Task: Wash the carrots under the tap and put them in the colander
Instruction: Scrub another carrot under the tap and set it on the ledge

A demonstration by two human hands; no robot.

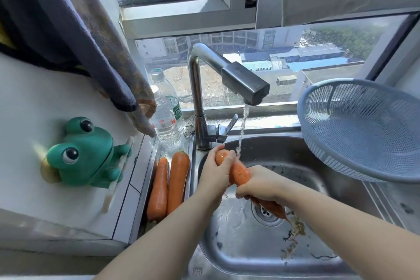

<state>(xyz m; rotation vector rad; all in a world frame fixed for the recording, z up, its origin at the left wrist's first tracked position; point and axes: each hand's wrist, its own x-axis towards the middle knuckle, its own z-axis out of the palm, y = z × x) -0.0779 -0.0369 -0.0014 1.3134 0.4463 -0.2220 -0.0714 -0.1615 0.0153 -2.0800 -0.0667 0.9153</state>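
Note:
Both hands hold one orange carrot (239,173) over the steel sink (295,150). My left hand (216,170) wraps its thick end, my right hand (259,183) grips its middle, and the thin tip pokes out below toward the drain (264,212). Water runs from the tap (244,83) onto the carrot beside my left fingers. Two more carrots (169,185) lie side by side on the ledge left of the sink. A blue-grey plastic colander (363,129), tilted, stands at the sink's right rim with nothing visible inside it.
A green frog-shaped holder (87,152) sits on the white counter at left. Two water bottles (166,118) stand behind the loose carrots, under a hanging cloth (95,36). Bits of debris lie in the basin right of the drain. A window sill runs behind the tap.

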